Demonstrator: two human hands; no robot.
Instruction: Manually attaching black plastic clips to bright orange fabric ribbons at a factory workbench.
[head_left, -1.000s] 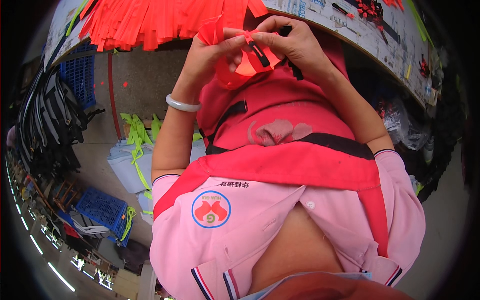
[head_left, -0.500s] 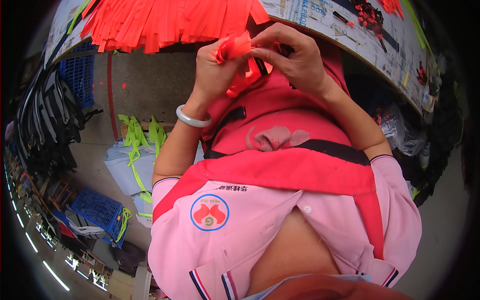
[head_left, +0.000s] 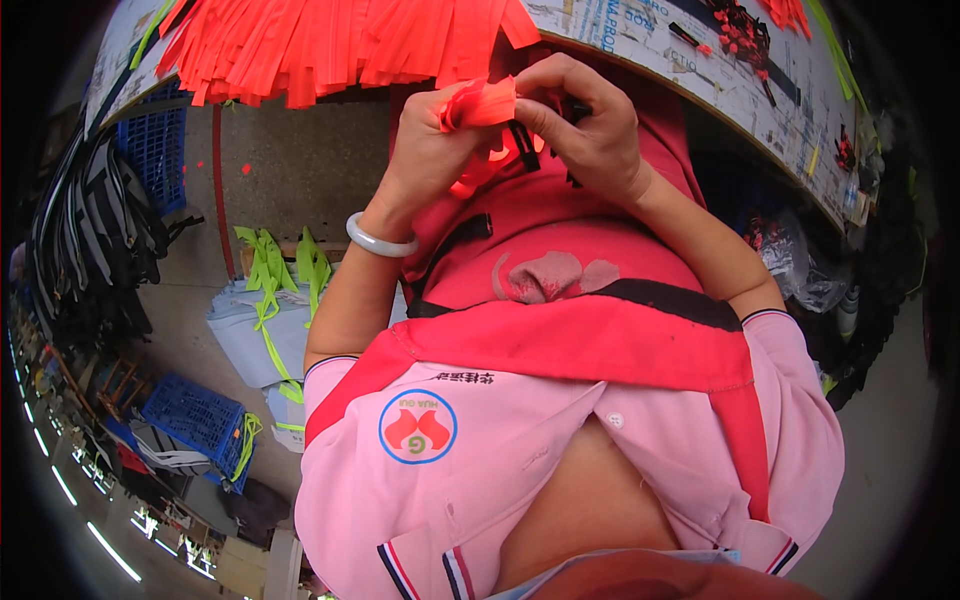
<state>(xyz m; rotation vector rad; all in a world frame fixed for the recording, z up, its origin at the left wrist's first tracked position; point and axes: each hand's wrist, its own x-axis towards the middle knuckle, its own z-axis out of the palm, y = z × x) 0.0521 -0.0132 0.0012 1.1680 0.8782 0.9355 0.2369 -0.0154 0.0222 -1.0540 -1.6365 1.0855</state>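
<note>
A curled bundle of orange-red fabric strips (head_left: 485,103) is gripped in my left hand (head_left: 428,150), which has a white bangle at its wrist. My right hand (head_left: 600,135) is closed, its thumb and index finger meeting the right end of the bundle. Dark material shows behind the right fingers; its kind is hidden. A short black strap (head_left: 523,146) hangs below the fingertips between both hands. More orange-red material shows under the left hand, over the red apron (head_left: 600,245).
Many orange-red strips (head_left: 330,45) hang over the near edge of the worktable (head_left: 690,75). Small black and red pieces (head_left: 740,35) lie on its right part. At left are black straps (head_left: 95,220), blue crates (head_left: 190,410) and a pale stack (head_left: 245,330) with yellow-green ties.
The bundle has tipped and its end now faces the right fingers more openly. My right hand has shifted slightly left and down. My left hand has turned a little.
</note>
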